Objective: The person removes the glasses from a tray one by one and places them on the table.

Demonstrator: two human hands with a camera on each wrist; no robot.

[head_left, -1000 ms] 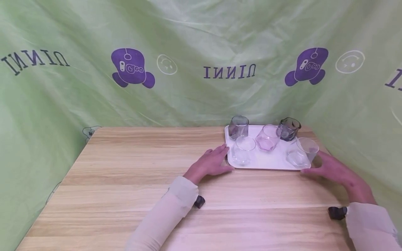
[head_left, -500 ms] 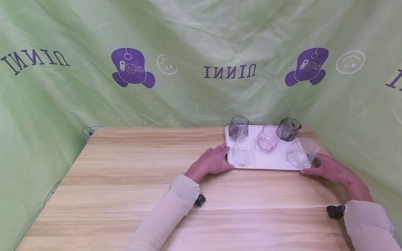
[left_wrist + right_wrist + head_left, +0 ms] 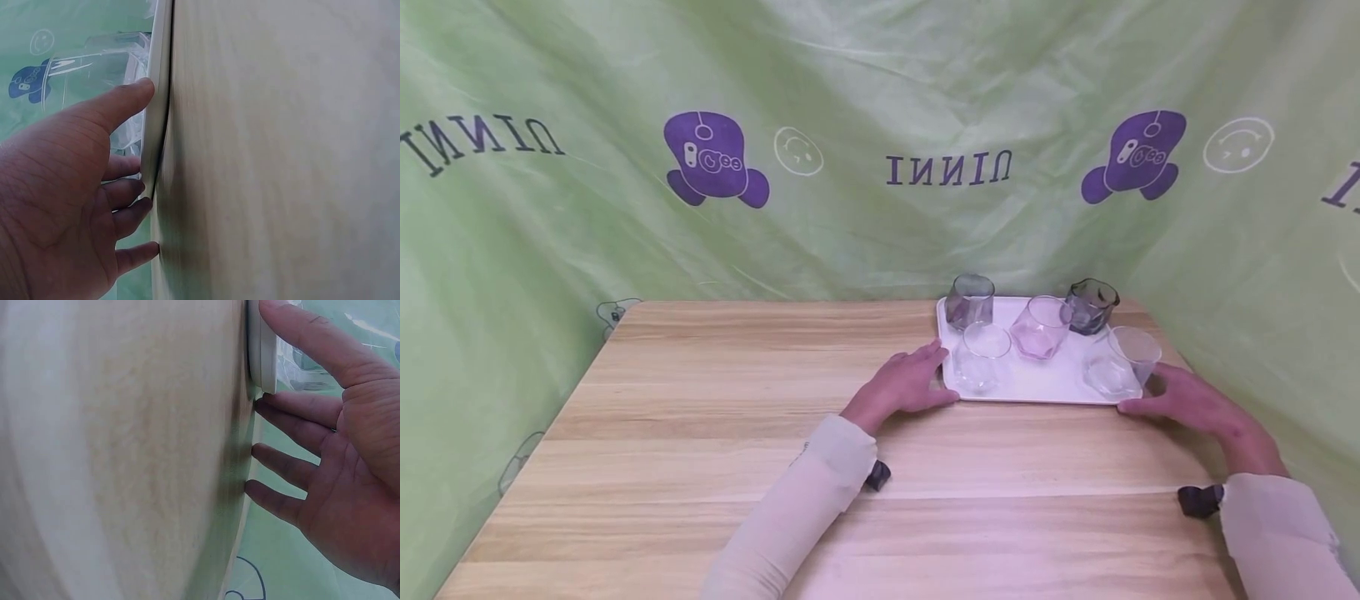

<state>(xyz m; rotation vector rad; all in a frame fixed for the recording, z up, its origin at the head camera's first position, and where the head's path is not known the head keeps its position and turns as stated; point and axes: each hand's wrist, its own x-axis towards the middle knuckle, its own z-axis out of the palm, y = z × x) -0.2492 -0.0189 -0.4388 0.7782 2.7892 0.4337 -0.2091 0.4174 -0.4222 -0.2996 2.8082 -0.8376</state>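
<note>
A white tray [image 3: 1045,385] lies on the wooden table at the back right, bearing several glasses. At its back stand a smoky grey glass [image 3: 970,304] and a dark grey glass with a wavy rim [image 3: 1092,308]. A pinkish glass [image 3: 1037,335] is in the middle; one clear glass [image 3: 979,368] and another clear glass [image 3: 1111,372] stand near the front corners. My left hand [image 3: 904,385] touches the tray's front left corner, thumb on the front edge, fingers along the side. My right hand [image 3: 1198,402] does likewise at the front right corner, its lower fingertips on the table in the right wrist view.
The wooden table [image 3: 715,400] reaches to a green curtain [image 3: 850,242] with purple prints behind and at both sides. A thin cable [image 3: 613,315] shows at the back left corner. A black wrist device [image 3: 1201,502] sits at the right sleeve.
Both hands stay at the tray's corners, and the tray and glasses keep their places. The right forearm has shifted very slightly, and the head view has tilted a touch.
</note>
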